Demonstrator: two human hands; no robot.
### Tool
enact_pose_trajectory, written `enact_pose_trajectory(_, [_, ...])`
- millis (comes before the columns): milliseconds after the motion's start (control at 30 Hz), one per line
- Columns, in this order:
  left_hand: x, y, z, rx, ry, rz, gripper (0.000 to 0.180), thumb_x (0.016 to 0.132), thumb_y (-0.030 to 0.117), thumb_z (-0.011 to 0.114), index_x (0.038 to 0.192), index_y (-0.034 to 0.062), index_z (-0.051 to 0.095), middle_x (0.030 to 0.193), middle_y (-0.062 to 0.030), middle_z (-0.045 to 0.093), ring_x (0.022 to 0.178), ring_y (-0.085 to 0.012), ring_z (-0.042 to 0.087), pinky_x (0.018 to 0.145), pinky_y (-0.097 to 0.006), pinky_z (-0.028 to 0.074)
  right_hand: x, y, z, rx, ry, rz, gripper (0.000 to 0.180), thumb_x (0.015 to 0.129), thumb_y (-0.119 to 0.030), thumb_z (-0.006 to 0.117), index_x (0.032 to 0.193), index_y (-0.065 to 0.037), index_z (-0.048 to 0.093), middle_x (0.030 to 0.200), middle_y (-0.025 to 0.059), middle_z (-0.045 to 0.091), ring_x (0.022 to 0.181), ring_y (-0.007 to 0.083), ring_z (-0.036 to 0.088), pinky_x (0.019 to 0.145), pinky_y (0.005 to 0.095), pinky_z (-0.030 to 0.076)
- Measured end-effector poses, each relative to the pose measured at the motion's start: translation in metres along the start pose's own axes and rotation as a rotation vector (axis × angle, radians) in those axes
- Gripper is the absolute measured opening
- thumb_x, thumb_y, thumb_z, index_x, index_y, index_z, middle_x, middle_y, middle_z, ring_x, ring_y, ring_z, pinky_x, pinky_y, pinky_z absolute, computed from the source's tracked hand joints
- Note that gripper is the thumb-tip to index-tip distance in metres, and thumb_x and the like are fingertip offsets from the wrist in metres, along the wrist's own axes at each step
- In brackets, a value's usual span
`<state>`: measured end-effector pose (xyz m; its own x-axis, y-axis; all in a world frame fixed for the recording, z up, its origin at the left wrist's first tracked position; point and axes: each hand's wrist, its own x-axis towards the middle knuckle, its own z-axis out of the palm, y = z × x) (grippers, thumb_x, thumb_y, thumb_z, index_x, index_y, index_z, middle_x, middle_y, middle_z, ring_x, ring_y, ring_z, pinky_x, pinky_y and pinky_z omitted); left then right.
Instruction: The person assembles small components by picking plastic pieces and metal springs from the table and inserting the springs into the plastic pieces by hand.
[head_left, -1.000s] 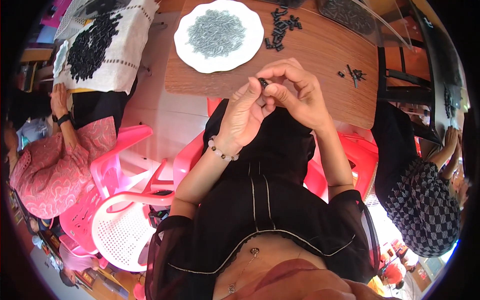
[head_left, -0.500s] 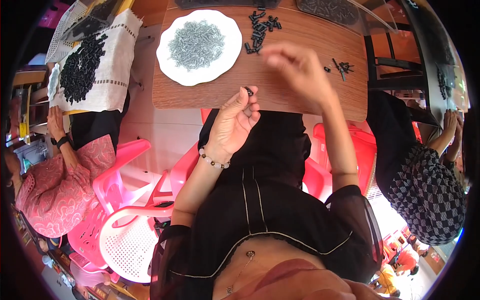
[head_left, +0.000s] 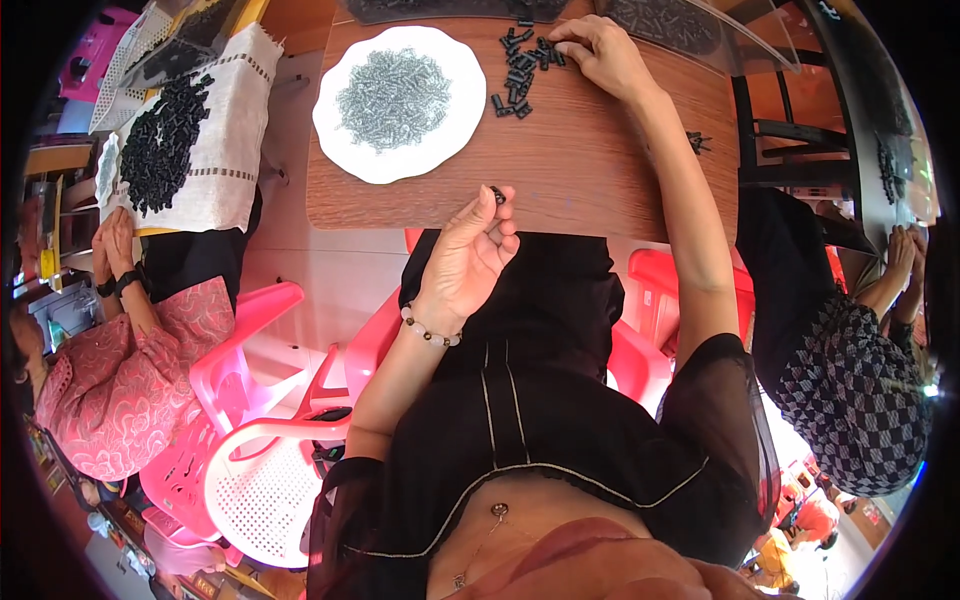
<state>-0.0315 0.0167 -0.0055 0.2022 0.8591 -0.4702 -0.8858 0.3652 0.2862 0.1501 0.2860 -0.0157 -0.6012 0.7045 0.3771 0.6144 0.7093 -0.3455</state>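
Note:
My left hand (head_left: 466, 255), wearing a beaded bracelet, is held just off the table's near edge. Its thumb and fingers pinch a small black tubular piece (head_left: 498, 196). Toward the far side my right hand (head_left: 610, 62) reaches to a loose pile of black tubular pieces (head_left: 520, 72). Its thumb and fingertips close at the pile's right edge on one piece, partly hidden by the fingers. Left of the pile stands a white scalloped plate (head_left: 335, 150) bearing a heap of tiny clear pieces (head_left: 395, 98).
Dark trays (head_left: 450, 8) stand along the wooden table's (head_left: 400, 205) far edge. Thin dark pieces (head_left: 697, 141) lie by my right forearm. A cloth (head_left: 225, 150) at left bears another black heap (head_left: 165, 145). People sit on both sides; pink chairs (head_left: 250, 330) stand around.
My right hand has moved away from me, from above the middle of the table to the pile's right edge. My left hand keeps its piece in nearly the same place.

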Motion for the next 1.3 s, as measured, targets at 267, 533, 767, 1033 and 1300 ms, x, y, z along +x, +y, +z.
enact_pose_trajectory(267, [0.0,-0.001,0.002,0.017,-0.006,0.004,0.032,0.091,0.032,0.064,0.106,0.0042,0.062,0.086,0.0025,0.058,0.076,-0.0068,0.053,0.069,-0.021,0.047,-0.009,-0.027,-0.014,0.271,-0.006,0.225,0.012,0.086,-0.011,0.066,0.096,-0.006,0.068,0.081,0.0044,0.067,0.069,0.0135,0.059,0.068,0.0282,0.049])
enact_pose_trajectory(533, [0.0,-0.001,0.008,0.032,-0.04,0.01,0.033,0.091,0.033,0.064,0.106,0.0038,0.062,0.088,0.0029,0.058,0.076,-0.0065,0.052,0.071,-0.022,0.047,-0.042,-0.082,-0.035,0.547,0.1,0.079,0.023,0.087,-0.005,0.061,0.109,-0.008,0.07,0.083,-0.0014,0.068,0.068,0.0039,0.055,0.063,0.0206,0.046])
enact_pose_trajectory(767, [-0.007,-0.002,0.012,0.042,-0.063,0.008,0.03,0.091,0.033,0.065,0.106,0.0064,0.064,0.086,0.0041,0.056,0.076,-0.006,0.052,0.071,-0.021,0.046,-0.079,-0.129,-0.055,0.826,-0.067,0.456,0.011,0.087,-0.005,0.062,0.095,0.0,0.066,0.085,0.0029,0.069,0.075,0.0044,0.059,0.067,0.02,0.048])
enact_pose_trajectory(1033, [-0.013,-0.004,0.017,0.068,-0.054,0.016,0.03,0.09,0.034,0.065,0.105,0.0075,0.065,0.084,0.0056,0.056,0.074,-0.0053,0.052,0.07,-0.02,0.045,-0.104,-0.154,-0.05,0.912,-0.019,0.481,0.012,0.083,-0.007,0.072,0.091,-0.002,0.064,0.08,-0.0035,0.061,0.074,0.0032,0.055,0.067,0.0184,0.046])
enact_pose_trajectory(1300, [-0.014,0.0,0.016,0.046,-0.071,0.043,0.028,0.09,0.033,0.065,0.104,0.0081,0.065,0.083,0.0059,0.057,0.074,-0.0051,0.052,0.07,-0.021,0.045,-0.111,-0.186,-0.055,1.248,-0.024,0.476,0.014,0.086,-0.001,0.065,0.099,0.0,0.059,0.086,-0.0008,0.059,0.08,0.0047,0.055,0.071,0.0196,0.046])
